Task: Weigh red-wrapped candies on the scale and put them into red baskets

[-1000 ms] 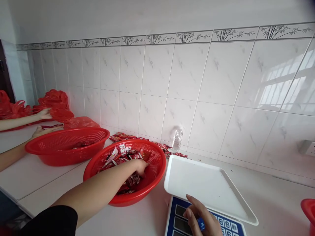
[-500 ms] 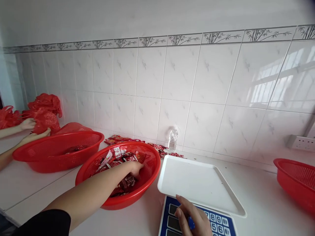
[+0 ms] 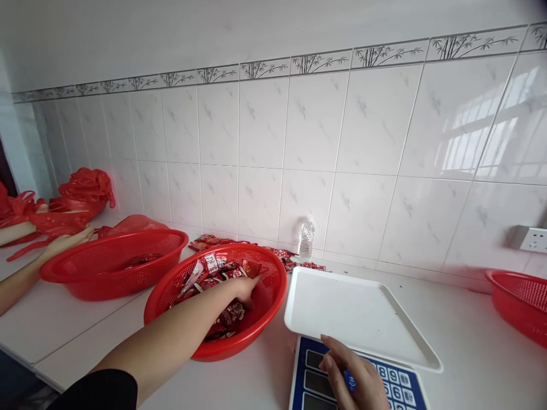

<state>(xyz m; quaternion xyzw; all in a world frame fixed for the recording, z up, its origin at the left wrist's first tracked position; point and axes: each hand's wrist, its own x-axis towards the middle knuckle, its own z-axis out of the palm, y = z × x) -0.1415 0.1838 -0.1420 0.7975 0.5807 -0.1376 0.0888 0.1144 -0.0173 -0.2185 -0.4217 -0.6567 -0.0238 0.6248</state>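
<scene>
My left hand [image 3: 245, 289] reaches into a red plastic basket [image 3: 179, 341] that holds several small red and white packets [image 3: 231, 313]. Its thumb stretches out toward the basket's right inner wall, away from the bent fingers, and no packet shows in its grasp. The fingertips are partly hidden. My right hand [image 3: 356, 373] is curled over the display and keys of a blue digital scale [image 3: 299, 370]. Between its thumb and fingers shows a bright blue bit with white marks, which I cannot make out. A white weighing tray [image 3: 354, 307] sits on the scale with no packets on it.
Left of my basket stands another red basket [image 3: 115, 282]; beyond it, another person's hands [image 3: 68, 242] handle red plastic bags [image 3: 83, 191]. Packets [image 3: 213, 242] and a clear bottle [image 3: 306, 240] lie or stand along the tiled wall. A third red basket [image 3: 521, 304] is at right.
The view has shifted slightly, moving the baskets and scale rightward in the picture. My left thumb has stretched outward inside the basket. The other person's hands have spread the red bag.
</scene>
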